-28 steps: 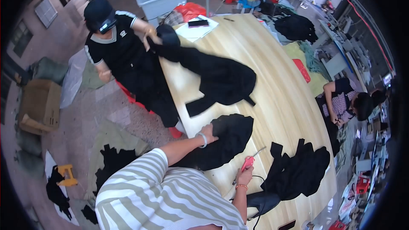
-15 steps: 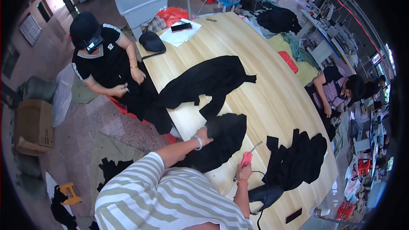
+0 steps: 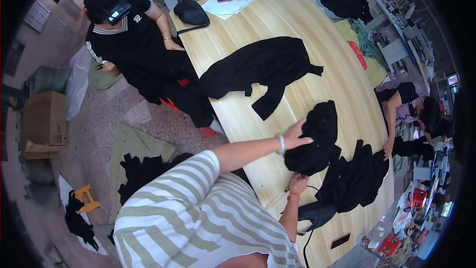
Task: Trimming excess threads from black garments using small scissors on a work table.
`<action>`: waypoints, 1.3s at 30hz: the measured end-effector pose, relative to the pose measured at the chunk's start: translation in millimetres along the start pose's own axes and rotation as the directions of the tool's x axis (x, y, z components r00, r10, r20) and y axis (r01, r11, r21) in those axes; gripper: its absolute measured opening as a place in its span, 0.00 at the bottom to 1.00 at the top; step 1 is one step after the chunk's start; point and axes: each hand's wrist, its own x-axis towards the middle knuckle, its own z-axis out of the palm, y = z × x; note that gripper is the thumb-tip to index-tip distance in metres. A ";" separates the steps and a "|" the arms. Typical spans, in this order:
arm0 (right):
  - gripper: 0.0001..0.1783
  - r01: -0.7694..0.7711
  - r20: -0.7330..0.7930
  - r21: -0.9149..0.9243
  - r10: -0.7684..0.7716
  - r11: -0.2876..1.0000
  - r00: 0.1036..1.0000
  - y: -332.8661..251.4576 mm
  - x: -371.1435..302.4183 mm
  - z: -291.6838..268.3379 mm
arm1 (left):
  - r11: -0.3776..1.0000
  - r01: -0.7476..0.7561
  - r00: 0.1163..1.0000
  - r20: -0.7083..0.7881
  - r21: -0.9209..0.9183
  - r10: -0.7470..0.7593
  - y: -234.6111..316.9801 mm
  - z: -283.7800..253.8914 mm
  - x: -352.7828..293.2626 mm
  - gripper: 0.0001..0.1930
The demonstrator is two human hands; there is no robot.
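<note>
Over on the wood table (image 3: 347, 87), the black cloth (image 3: 320, 136) lies by another black bundle (image 3: 359, 178), left hand (image 3: 295, 137) at its edge with fingers spread, right hand's (image 3: 298, 183) grip I can't tell, so I'd press lightly and avoid bunching it.

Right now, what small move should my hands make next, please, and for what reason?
The left hand should probably ease the black cloth slightly rightward, toward the black garment pile: it lies at the cloth's left edge, and the cloth seems to meet the pile. The right hand sits at the near edge.
</note>
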 end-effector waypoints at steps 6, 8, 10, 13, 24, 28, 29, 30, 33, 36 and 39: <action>0.13 0.023 -0.158 0.065 -0.012 0.998 0.987 28.2 -2.2 15.0 | 0.267 0.207 0.860 -0.305 0.941 0.409 -43.6 -201.2 -6.0 0.33; 0.14 0.049 -0.158 0.098 -0.033 0.994 0.987 12.6 -15.0 9.4 | 0.088 0.292 0.917 -0.305 0.952 0.256 -55.7 -257.8 -15.4 0.23; 0.15 0.035 -0.166 0.148 -0.010 0.988 0.986 -1.5 -22.3 -0.1 | 0.068 0.293 0.954 -0.296 0.954 0.054 -44.5 -277.2 -13.5 0.20; 0.18 -0.015 -0.135 0.166 0.038 0.986 0.990 -38.8 -28.2 -21.1 | 0.515 0.093 0.906 -0.287 0.852 0.310 -18.9 -268.9 -3.1 0.11; 0.23 -0.080 -0.123 0.226 0.109 0.971 0.986 -71.8 -37.1 -48.6 | 0.832 -0.502 0.832 -0.394 -0.235 0.391 201.8 -168.8 -0.6 0.12; 0.17 -0.065 -0.028 0.263 0.075 0.963 0.997 -82.3 -30.9 -45.9 | 0.730 -0.179 0.528 -0.561 0.660 0.637 121.9 -283.4 -30.3 0.14; 0.17 -0.026 -0.028 0.266 0.035 0.964 0.999 -82.0 -28.7 -43.6 | 0.969 -0.244 0.712 -0.686 -0.037 0.153 117.0 -298.1 -42.7 0.15; 0.17 0.015 -0.026 0.270 -0.008 0.963 1.000 -82.5 -26.6 -40.7 | 0.968 -0.076 0.665 -0.711 0.240 0.228 84.4 -326.6 -56.9 0.17; 0.16 0.059 0.039 0.223 -0.069 0.973 0.997 -84.2 -18.8 -28.1 | 0.622 0.380 0.636 -0.682 0.684 0.361 17.1 -324.3 -93.8 0.26; 0.16 0.111 0.127 0.116 -0.126 0.987 0.984 -94.6 -14.2 -22.8 | 0.605 0.140 0.877 -0.382 0.784 0.291 -2.8 -276.3 -96.3 0.30; 0.18 0.243 0.243 -0.269 -0.179 0.932 0.953 -120.1 -17.0 -18.4 | 0.462 0.180 0.908 -0.327 0.869 0.262 -9.2 -230.4 -80.6 0.35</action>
